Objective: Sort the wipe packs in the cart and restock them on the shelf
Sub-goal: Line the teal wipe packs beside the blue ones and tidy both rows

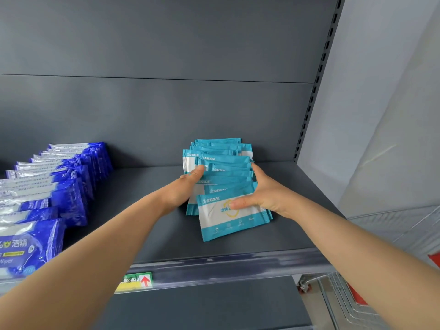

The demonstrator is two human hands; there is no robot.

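Mid-frame on the dark grey metal shelf, teal-and-white plastic wipe packs sit in a leaning row. Left hand presses its thumb on one side, right hand curls fingers round the other, thumb on the front pack. Restocking step, I'd say; next up: square the row, let go.
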